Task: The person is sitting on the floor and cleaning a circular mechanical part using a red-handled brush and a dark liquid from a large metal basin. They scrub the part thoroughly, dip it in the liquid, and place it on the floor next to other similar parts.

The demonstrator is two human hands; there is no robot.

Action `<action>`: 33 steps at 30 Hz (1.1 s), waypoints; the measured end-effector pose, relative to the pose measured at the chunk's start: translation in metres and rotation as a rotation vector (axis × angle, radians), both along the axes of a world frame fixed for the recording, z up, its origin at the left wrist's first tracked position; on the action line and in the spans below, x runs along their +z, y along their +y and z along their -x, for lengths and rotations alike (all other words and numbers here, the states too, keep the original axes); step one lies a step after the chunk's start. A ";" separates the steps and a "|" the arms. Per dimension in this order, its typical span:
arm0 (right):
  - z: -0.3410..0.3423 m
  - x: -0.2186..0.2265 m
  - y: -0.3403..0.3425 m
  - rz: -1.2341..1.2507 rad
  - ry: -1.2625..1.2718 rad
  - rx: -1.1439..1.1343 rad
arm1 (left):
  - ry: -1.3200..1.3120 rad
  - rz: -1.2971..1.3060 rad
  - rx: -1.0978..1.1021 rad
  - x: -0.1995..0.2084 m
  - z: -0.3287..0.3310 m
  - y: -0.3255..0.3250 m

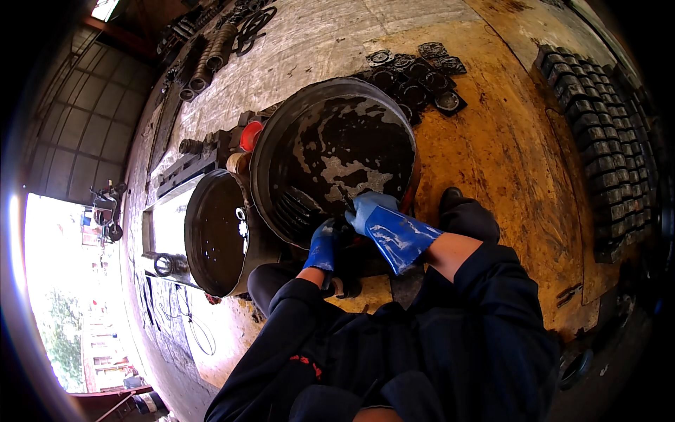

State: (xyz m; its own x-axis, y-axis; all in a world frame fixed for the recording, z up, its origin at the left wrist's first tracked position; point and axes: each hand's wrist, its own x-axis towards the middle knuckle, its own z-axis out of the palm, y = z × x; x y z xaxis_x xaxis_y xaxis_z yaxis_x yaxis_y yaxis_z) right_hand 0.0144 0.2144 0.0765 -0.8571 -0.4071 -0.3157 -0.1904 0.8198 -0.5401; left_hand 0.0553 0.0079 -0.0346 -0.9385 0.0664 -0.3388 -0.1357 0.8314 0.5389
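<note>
A wide round metal basin (264, 162) stands in front of me, with dark liquid (344, 130) and patches of pale foam in it. At its near rim my right hand (369, 207), in a blue rubber glove, is closed, fingers curled round something dark that I cannot make out. Just left of it and lower, my left hand (323, 243), gloved in blue too, closes at the rim beside the same dark area; what it grips is hidden in shadow. A dark ribbed part (299, 211) lies inside the basin near my left hand.
Left of the basin stands a smaller round tub (218, 232) of dark liquid, near a red round object (250, 136). Dark square parts with round holes (422, 77) lie beyond the basin. Rows of dark blocks (598, 141) line the right side; coil springs (211, 60) lie far left.
</note>
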 end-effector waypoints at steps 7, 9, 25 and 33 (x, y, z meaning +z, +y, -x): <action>0.016 0.009 0.016 0.105 -0.245 -0.184 | -0.093 -0.384 0.203 -0.006 -0.006 -0.001; 0.028 0.005 0.025 0.269 -0.371 -0.196 | -0.014 -0.356 0.207 -0.020 -0.010 -0.013; 0.206 0.052 0.099 1.093 -0.110 -0.857 | 0.221 0.061 0.080 0.004 -0.022 0.001; 0.139 -0.034 -0.001 0.074 -0.136 -0.065 | -0.034 -0.017 0.079 -0.008 -0.010 -0.009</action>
